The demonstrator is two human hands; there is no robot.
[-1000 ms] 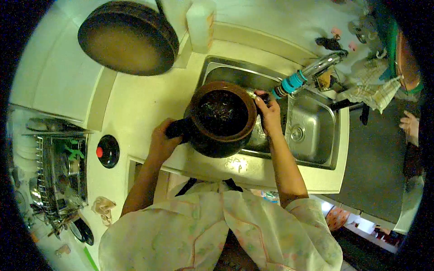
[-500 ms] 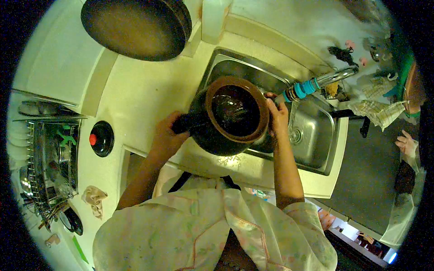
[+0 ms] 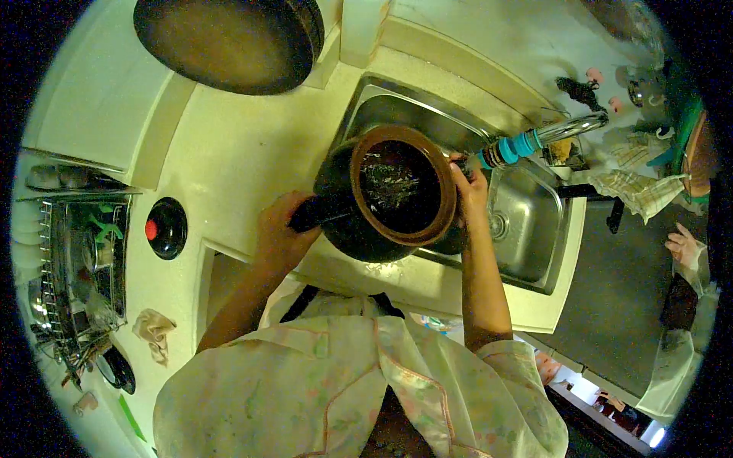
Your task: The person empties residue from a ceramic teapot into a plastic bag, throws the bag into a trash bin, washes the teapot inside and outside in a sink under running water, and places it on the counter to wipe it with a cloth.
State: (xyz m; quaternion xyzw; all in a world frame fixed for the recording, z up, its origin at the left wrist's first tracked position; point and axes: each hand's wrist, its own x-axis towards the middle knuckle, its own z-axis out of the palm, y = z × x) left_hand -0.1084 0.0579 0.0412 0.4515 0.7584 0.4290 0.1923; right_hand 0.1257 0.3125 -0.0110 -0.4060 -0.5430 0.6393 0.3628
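A dark clay pot [image 3: 349, 236] with a brown rim is held over the front edge of the sink, its mouth tilted up and to the right. My left hand [image 3: 286, 229] is wrapped round its thick black handle [image 3: 308, 214]. At the opposite side, my right hand [image 3: 469, 191] grips the pot near its rim; the fingers behind it are partly hidden. Light glints off the dark, wet-looking inside [image 3: 397, 187]. Close to my right hand is the tap's blue-ringed end [image 3: 510, 150]. Whether water flows from it I cannot tell.
The steel sink [image 3: 527, 252] has two basins. On the left counter lie a black lid [image 3: 166, 229] with a red knob, a crumpled cloth [image 3: 155, 334] and a dish rack [image 3: 85, 252]. A large round pan [image 3: 229, 42] is upper left. Another person's hand [image 3: 683, 246] shows at right.
The glints inside the pot have spread into more streaks. The pot's mouth has shifted very slightly, and both hands keep the same hold.
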